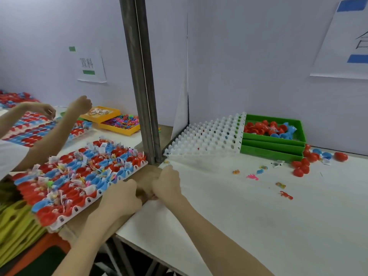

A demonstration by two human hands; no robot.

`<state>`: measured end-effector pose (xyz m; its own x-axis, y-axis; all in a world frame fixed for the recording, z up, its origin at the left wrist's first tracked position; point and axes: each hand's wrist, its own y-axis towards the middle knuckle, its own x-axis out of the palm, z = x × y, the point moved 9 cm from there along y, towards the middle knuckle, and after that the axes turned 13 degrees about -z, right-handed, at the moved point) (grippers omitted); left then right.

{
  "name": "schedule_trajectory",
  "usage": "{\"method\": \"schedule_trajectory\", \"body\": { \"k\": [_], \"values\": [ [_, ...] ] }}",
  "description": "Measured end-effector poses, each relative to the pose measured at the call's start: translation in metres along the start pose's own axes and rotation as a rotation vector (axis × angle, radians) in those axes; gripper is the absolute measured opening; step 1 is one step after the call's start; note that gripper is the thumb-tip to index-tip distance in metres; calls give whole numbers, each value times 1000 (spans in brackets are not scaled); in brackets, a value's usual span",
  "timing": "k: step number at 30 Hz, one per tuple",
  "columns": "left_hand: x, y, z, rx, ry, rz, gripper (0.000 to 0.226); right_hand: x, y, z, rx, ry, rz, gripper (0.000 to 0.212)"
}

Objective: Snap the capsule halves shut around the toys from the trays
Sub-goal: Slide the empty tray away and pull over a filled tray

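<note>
The filled tray [79, 176] of red and blue capsule halves and bagged toys sits at the left, just beside the left hand [121, 198], whose curled grip meets the right hand [167, 184] over something pinkish; whether either holds a capsule cannot be told. A clean snap would need both halves squared and the toy's bag tucked clear. Rightward, an upright metal post [143, 86], an empty white tray [207, 136], a green bin [278, 144] and loose toys [282, 186] crowd the tabletop [258, 216].
</note>
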<state>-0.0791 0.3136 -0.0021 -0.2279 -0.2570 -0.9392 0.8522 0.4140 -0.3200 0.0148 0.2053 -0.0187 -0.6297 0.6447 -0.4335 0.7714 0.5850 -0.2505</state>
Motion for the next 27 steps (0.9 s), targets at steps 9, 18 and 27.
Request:
{"method": "schedule_trajectory", "body": {
  "k": [9, 18, 27],
  "values": [
    [4, -27, 15, 63, 168, 319, 36, -18, 24, 26, 82, 525, -138, 16],
    [10, -34, 23, 28, 175, 348, 40, -32, 27, 25, 36, 142, -80, 31],
    [11, -38, 40, -34, 210, 368, 35, -40, 33, 26, 42, 105, -63, 30]
  ]
}}
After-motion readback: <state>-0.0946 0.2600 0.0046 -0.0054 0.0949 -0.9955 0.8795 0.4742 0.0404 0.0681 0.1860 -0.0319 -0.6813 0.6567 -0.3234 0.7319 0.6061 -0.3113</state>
